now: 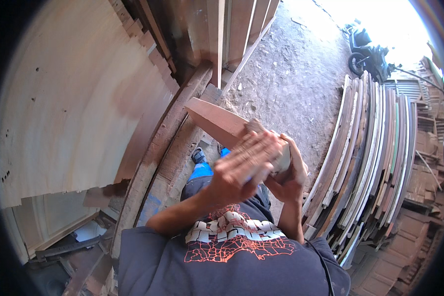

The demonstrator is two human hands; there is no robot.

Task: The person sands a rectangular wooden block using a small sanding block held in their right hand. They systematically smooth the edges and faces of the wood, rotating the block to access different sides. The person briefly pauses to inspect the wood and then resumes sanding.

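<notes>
A reddish-brown wooden board slants across in front of my body. Its far end lies over a thick timber beam. My left hand is laid flat across the board's near part, its fingers blurred by motion. Under those fingers, a small brown piece sticks out; it looks like folded sandpaper, but blur hides its exact kind. My right hand grips the board's near end from the right side, thumb side up. The pale end face shows between the two hands.
At left leans a large plywood sheet, with wood scraps on the floor below. Wooden panels stand ahead. On the right is a long stack of boards. A motorcycle is parked on the dirt ground.
</notes>
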